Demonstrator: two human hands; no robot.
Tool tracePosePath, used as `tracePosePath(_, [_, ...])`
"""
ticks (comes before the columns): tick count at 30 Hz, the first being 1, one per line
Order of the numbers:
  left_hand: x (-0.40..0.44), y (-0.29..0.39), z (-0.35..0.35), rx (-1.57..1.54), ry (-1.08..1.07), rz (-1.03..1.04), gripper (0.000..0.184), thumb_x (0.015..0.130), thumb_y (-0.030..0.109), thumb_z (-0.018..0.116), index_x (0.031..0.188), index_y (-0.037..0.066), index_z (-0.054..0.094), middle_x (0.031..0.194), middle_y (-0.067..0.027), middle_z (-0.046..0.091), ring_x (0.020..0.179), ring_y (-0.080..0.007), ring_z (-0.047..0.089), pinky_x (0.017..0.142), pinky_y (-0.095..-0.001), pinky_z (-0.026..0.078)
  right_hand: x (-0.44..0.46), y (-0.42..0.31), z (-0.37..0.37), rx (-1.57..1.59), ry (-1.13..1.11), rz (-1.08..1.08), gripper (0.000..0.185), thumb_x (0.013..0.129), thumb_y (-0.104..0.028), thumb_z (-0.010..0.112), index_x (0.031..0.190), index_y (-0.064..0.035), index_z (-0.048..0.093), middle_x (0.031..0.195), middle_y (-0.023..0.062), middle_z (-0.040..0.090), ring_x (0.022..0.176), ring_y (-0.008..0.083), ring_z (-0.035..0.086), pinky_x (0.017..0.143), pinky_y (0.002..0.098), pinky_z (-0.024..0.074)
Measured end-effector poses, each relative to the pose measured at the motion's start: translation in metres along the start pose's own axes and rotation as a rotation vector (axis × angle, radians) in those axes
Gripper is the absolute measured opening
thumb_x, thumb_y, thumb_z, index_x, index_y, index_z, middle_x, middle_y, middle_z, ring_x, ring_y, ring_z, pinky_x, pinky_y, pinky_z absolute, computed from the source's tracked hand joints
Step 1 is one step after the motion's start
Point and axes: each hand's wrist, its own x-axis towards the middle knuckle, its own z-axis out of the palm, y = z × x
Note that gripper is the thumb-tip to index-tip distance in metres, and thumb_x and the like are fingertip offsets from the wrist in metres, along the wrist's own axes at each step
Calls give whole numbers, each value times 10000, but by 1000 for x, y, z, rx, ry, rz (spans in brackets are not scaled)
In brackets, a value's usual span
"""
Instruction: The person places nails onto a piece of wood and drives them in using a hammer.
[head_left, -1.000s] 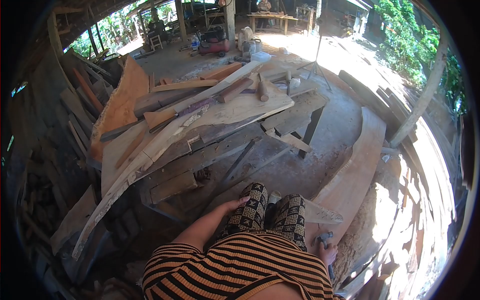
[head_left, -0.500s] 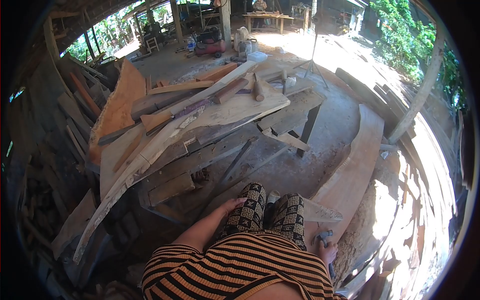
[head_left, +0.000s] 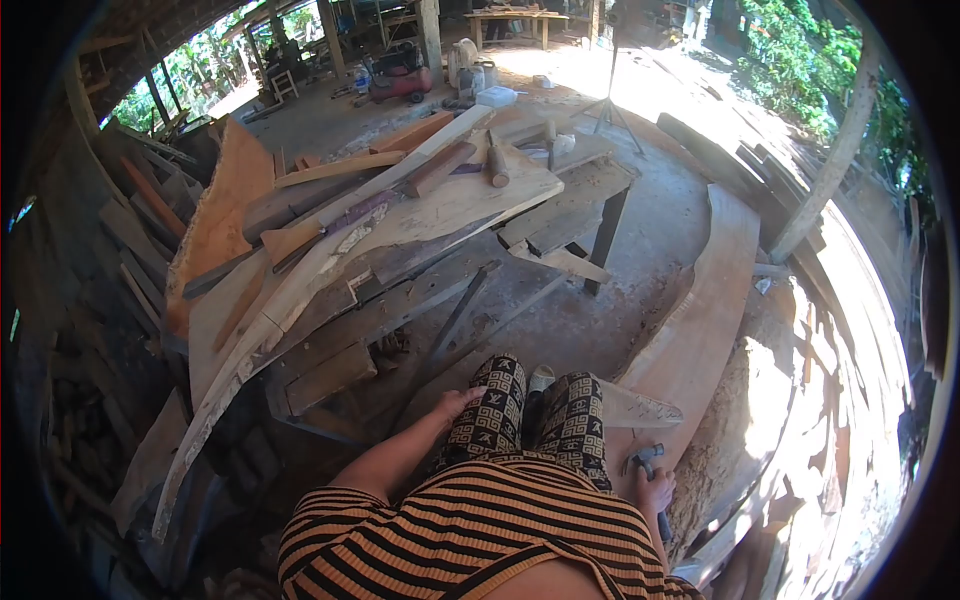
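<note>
My right hand is wrapped around the handle of a claw hammer, its metal head upward over the wide reddish plank at my right. My left hand rests against the outer side of my left thigh, holding nothing I can see, its fingers lying along the patterned trousers. A pale pointed board juts out beside my right knee. Ahead on the left, a large wooden slab carries a wooden mallet and a thick wooden block.
A wide plank lies along my right, near stacked boards and a leaning post. Long timber and a tall raw-edged slab crowd the left. Further off are a tripod, a red compressor and a workbench.
The view has shifted, so the slab and background sit slightly higher and further left. My right hand and the hammer have risen slightly. My left hand stays at my thigh.
</note>
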Motion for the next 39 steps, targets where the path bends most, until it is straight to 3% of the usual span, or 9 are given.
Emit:
tracePosePath(2, [4, 0, 1, 210, 212, 12, 686, 734, 468, 762, 1106, -85, 596, 968, -167, 674, 809, -232, 670, 757, -334, 547, 0, -1, -2, -3, -6, 5, 389, 740, -406, 686, 898, -52, 655, 993, 144, 550, 995, 346, 529, 815, 459, 467])
tracePosePath(6, [-6, 14, 16, 161, 253, 40, 683, 725, 471, 770, 1079, -88, 602, 952, -168, 675, 790, -238, 672, 758, -340, 546, 1, 2, 2, -21, -1, -4, 390, 751, -415, 664, 896, -53, 649, 983, 147, 552, 987, 345, 531, 819, 457, 458])
tracePosePath(9, [12, 6, 10, 16, 75, -8, 697, 716, 469, 779, 1073, -101, 597, 963, -177, 672, 788, -246, 672, 752, -346, 544, 0, 0, 0, -5, 9, -4, 395, 748, -419, 665, 894, -51, 648, 982, 147, 553, 986, 344, 531, 819, 453, 458])
tracePosePath(11, [16, 1, 5, -50, 30, 16, 1017, 621, 509, 833, 1238, -180, 410, 1111, -251, 599, 927, -275, 646, 784, -368, 544, 0, -2, -2, -10, 9, 4, 396, 747, -420, 666, 893, -53, 648, 979, 145, 553, 985, 344, 531, 816, 453, 460])
tracePosePath(12, [17, 0, 4, -46, 24, 16, 1017, 621, 509, 833, 1238, -180, 410, 1111, -251, 599, 927, -275, 646, 784, -368, 544, 0, -2, -2, -15, 2, 5, 396, 746, -422, 668, 893, -54, 649, 976, 143, 554, 983, 344, 532, 812, 452, 461])
tracePosePath(23, [-13, 11, 20, 297, 339, 144, 656, 719, 529, 755, 942, -76, 632, 894, -154, 675, 762, -203, 656, 688, -321, 527, -1, -6, -6, -18, 2, 11, 366, 737, -398, 691, 886, -65, 650, 984, 127, 553, 984, 335, 531, 809, 447, 471])
tracePosePath(26, [3, 1, 11, -49, 3, 59, 658, 742, 550, 721, 953, -69, 645, 886, -141, 679, 749, -205, 653, 701, -307, 524, -2, -5, -6, -15, 5, 19, 363, 741, -397, 683, 890, -67, 651, 978, 126, 558, 976, 331, 536, 810, 443, 464])
tracePosePath(35, [-6, -3, 3, 256, 231, 108, 601, 752, 462, 753, 1009, -68, 629, 907, -110, 666, 775, -176, 627, 702, -300, 504, 2, -3, -5, 29, -7, 25, 356, 724, -398, 696, 887, -83, 662, 1017, 119, 561, 999, 328, 536, 795, 432, 484])
tracePosePath(39, [21, -12, 2, 233, 86, 109, 631, 756, 412, 763, 1122, -64, 567, 955, -91, 643, 843, -161, 602, 767, -294, 493, 2, -1, -9, 47, -24, 17, 371, 737, -411, 681, 911, -84, 670, 1009, 116, 561, 1009, 317, 538, 797, 423, 485])
